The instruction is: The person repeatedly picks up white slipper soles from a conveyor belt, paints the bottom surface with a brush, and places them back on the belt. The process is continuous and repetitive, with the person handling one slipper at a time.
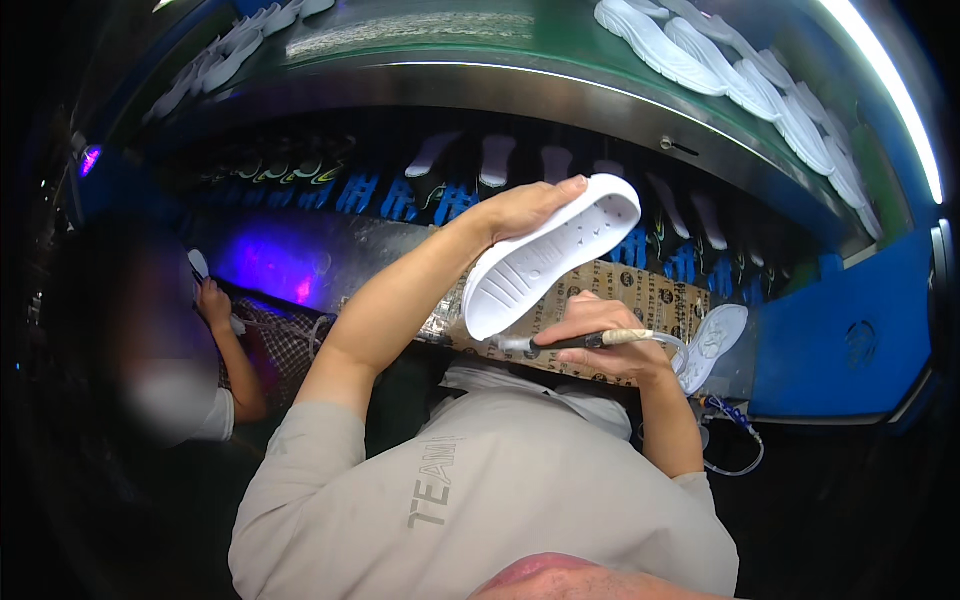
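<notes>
A white shoe sole [545, 262] is tilted up over the bench, its hollow inner side with grooves and small holes facing me. My left hand [528, 212] is closed on its far-left edge, thumb near the upper end. Below it, my right hand [600, 328] grips a brush [570, 341] with a dark handle and pale bristles. The bristles are close to the sole's lower end; I cannot tell whether they touch. A thin hose [668, 342] runs from the brush's rear end. Another white sole [716, 340] lies right of my right hand.
Printed brown cardboard [650, 292] covers part of the bench. Above it, a green conveyor [560, 30] with a metal edge carries several white soles [680, 55]. Shoe parts on blue holders [370, 193] line the space underneath. A co-worker's hand [213, 302] holds a white piece at left.
</notes>
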{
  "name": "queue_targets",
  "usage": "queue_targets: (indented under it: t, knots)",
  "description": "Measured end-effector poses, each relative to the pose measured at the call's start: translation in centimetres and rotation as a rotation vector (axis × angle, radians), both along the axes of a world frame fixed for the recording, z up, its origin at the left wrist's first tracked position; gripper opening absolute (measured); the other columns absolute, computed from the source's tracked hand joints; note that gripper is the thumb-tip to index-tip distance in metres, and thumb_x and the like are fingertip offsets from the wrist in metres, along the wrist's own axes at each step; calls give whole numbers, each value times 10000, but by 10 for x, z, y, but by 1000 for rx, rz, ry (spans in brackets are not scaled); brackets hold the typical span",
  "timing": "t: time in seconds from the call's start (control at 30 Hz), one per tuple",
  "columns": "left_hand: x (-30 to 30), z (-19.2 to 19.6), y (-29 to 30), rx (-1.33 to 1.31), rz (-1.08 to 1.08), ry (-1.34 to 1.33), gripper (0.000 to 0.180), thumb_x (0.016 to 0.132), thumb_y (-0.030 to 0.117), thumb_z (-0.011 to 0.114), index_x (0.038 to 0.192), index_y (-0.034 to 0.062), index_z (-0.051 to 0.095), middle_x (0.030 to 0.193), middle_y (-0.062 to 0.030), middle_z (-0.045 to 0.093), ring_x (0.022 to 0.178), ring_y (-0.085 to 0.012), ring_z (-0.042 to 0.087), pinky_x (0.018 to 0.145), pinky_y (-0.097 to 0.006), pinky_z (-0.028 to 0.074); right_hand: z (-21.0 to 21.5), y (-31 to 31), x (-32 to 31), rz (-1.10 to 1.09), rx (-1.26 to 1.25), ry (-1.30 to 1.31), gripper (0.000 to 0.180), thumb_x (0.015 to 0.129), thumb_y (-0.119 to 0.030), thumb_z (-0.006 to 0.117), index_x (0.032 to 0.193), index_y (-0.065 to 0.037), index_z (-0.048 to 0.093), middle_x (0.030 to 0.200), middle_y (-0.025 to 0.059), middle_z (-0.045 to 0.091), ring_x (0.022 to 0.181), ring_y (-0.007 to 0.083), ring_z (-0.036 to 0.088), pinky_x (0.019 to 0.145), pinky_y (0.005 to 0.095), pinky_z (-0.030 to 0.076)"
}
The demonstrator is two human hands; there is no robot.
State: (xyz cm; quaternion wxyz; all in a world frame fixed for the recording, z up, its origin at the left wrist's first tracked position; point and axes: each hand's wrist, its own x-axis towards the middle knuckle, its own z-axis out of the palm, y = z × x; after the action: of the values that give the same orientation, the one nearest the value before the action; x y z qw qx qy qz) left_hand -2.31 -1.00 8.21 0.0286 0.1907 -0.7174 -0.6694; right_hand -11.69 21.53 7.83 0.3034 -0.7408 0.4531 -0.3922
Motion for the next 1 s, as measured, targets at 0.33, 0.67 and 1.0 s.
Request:
queue_targets:
  t: [0.33,0.67,1.0]
  knots:
    - [-19,13,8,-385,-303,-340,823,1036,712,350,1325,28,704,1377,-259,647,1254,-391,635,1066,-434,469,7,2,-9,-247,-113,247,293,825,-151,845,1115,-153,800,792,9,656,764,200,597,772,355,491]
    - [-3,17,4,-359,-313,-375,854,1002,771,349,1362,79,695,1377,-271,640,1271,-398,632,1060,-436,483,16,10,-34,-135,-135,303,310,804,-127,848,1111,-148,810,803,8,669,740,187,617,690,356,505]
    - [11,19,-4,-496,-273,-394,828,995,758,372,1362,91,697,1301,-275,680,1192,-397,687,974,-455,555,24,15,-60,-140,-142,175,315,819,-112,831,1132,-136,806,843,25,710,738,172,628,655,317,533]
